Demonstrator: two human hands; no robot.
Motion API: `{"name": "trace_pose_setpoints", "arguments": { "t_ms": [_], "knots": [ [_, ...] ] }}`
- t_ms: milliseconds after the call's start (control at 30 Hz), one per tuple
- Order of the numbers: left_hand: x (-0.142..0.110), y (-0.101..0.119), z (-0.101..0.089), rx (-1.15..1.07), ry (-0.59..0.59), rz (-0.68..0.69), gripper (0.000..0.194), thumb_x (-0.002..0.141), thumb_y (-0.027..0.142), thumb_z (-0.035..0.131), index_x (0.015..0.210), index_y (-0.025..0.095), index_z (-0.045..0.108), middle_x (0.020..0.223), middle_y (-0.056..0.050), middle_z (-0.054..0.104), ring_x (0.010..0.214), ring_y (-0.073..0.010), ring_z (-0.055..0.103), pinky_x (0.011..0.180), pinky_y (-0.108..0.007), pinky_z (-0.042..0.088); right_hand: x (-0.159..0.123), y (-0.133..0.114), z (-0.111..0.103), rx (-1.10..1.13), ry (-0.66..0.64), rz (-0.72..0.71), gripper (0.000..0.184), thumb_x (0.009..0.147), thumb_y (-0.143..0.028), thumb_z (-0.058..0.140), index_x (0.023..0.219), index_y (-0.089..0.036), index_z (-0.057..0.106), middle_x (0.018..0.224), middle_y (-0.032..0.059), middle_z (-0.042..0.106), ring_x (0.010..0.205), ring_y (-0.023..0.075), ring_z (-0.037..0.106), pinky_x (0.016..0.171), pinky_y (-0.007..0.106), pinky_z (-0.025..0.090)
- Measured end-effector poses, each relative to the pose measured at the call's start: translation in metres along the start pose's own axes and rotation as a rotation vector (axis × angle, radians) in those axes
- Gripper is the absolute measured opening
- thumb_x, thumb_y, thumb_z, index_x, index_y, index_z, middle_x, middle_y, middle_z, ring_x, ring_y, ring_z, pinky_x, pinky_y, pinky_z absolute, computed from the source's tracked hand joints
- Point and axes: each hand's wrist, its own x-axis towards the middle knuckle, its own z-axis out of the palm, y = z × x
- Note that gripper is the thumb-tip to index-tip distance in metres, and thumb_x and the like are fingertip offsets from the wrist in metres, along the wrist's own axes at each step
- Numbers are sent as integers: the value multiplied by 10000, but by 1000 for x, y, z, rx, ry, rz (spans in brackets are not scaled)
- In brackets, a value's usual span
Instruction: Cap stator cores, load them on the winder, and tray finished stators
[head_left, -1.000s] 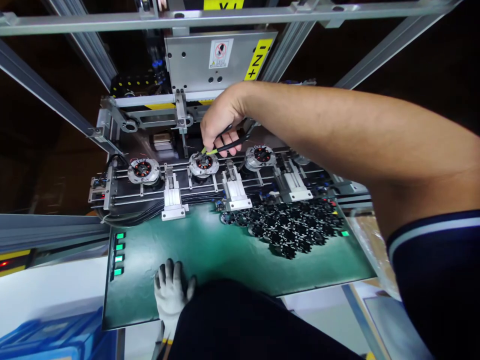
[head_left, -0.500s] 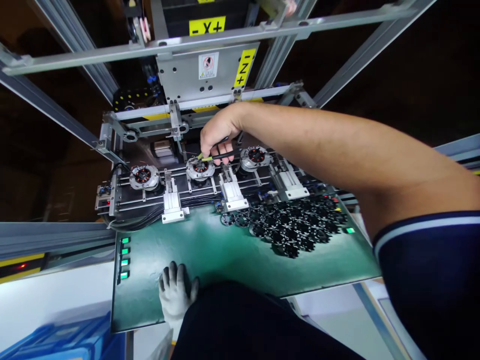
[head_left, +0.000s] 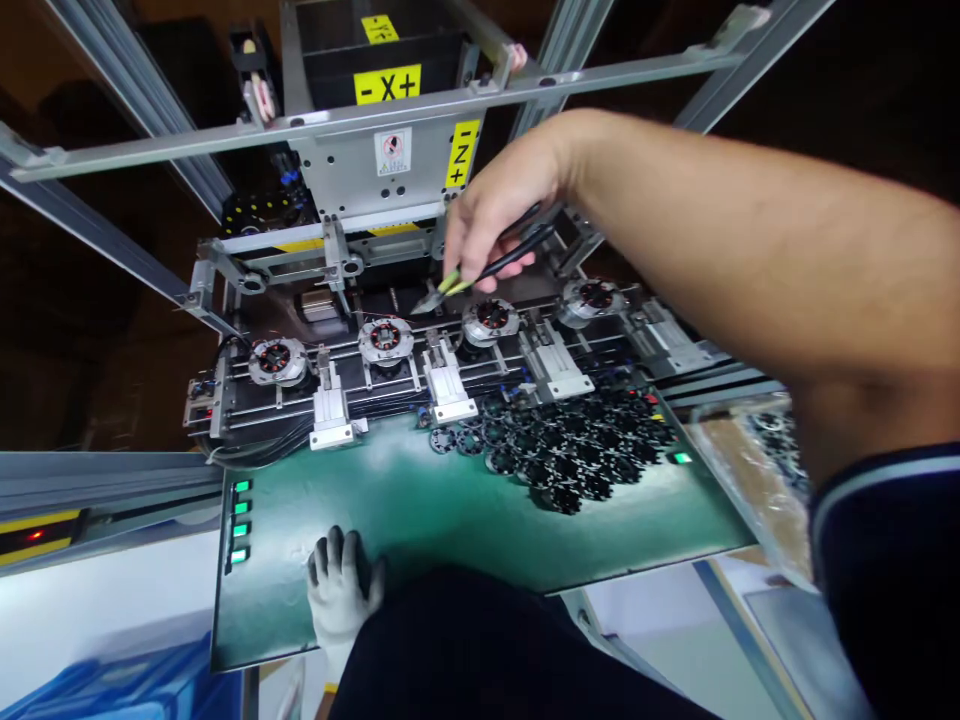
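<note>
Your right hand (head_left: 499,220) has its fingers closed around the handles of a pair of pliers (head_left: 451,283), so that grip is filled, while your gloved left hand (head_left: 337,592) is open, palm down on the green tabletop (head_left: 420,520), holding nothing. The pliers' long axis slants from the handles, up on your right, to the metal nose, lower on your left and pointing down toward the machine's rails. That nose sits in the space between the second round coil unit (head_left: 386,338) from the left and the third coil unit (head_left: 491,317), just beside the second. From your right hand, the second unit lies to the left and nearer your body; the third lies almost straight below the fingers in your view. Your right hand is by far the nearer one to both, with the left well apart on the near side. The nose is small and a little blurred here, so whether its tips are parted or touch the unit's edge is hard to say. A spread of black ring-shaped parts (head_left: 574,450) lies on the tabletop, toward your right, near the silver clamp blocks (head_left: 559,365).
</note>
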Motion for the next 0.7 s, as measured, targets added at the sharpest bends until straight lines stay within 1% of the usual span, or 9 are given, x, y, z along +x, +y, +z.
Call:
{"name": "trace_pose_setpoints", "arguments": {
  "t_ms": [67,133,233,300,400,500,533,600,700],
  "knots": [
    [0,1,-4,14,-15,-44,550,923,412,682,1379,140,540,1448,-245,559,1289,-443,542,1010,-592,504,-13,28,-7,-24,48,132,347,991,-145,561,1182,128,658,647,28,709,441,62,605,566,129,463],
    [1,1,-6,24,-23,-90,583,923,472,667,1389,147,536,1464,-252,538,1276,-460,537,982,-610,509,-17,57,-8,-11,81,227,391,984,-177,553,1210,131,639,650,36,713,478,80,646,594,150,498],
    [1,0,-8,-4,-63,-82,588,938,483,630,1427,182,504,1449,-228,547,1266,-446,544,981,-614,506,-12,92,-2,59,87,266,412,987,-204,554,1251,102,636,704,61,737,549,105,693,644,212,552],
    [2,-1,-9,-22,-103,-57,581,950,471,615,1443,194,484,1437,-217,558,1277,-442,538,998,-620,500,-5,107,1,106,78,266,403,986,-208,556,1225,102,650,712,61,734,576,102,701,675,224,557],
    [3,-2,-11,-22,-135,-67,601,952,466,614,1471,208,455,1439,-209,554,1280,-445,535,1014,-639,493,6,121,3,151,72,273,410,979,-224,557,1129,141,668,735,73,723,714,121,739,746,222,546],
    [4,-1,-13,-59,-147,-77,655,946,458,605,1526,237,394,1482,-199,524,1293,-459,526,1038,-679,476,13,129,4,156,81,280,408,976,-256,563,1062,121,694,807,122,743,975,219,758,843,275,557],
    [4,0,-13,-72,-151,-82,669,946,462,592,1538,237,377,1499,-204,510,1303,-472,516,1047,-697,465,15,131,3,153,92,279,385,974,-266,571,1032,87,712,818,128,752,1052,255,749,878,308,564],
    [3,-1,-13,-73,-158,-87,666,948,477,568,1535,232,369,1516,-211,497,1311,-484,506,1062,-707,452,19,135,2,145,108,267,318,970,-289,589,930,-15,746,817,112,773,1156,306,728,954,391,572],
    [2,-4,-12,28,-197,-66,598,959,493,573,1454,184,444,1483,-219,525,1293,-443,532,1081,-627,465,27,141,-1,126,77,220,287,934,-350,647,745,-156,742,809,67,789,1192,356,727,1052,516,563]
  ]
}}
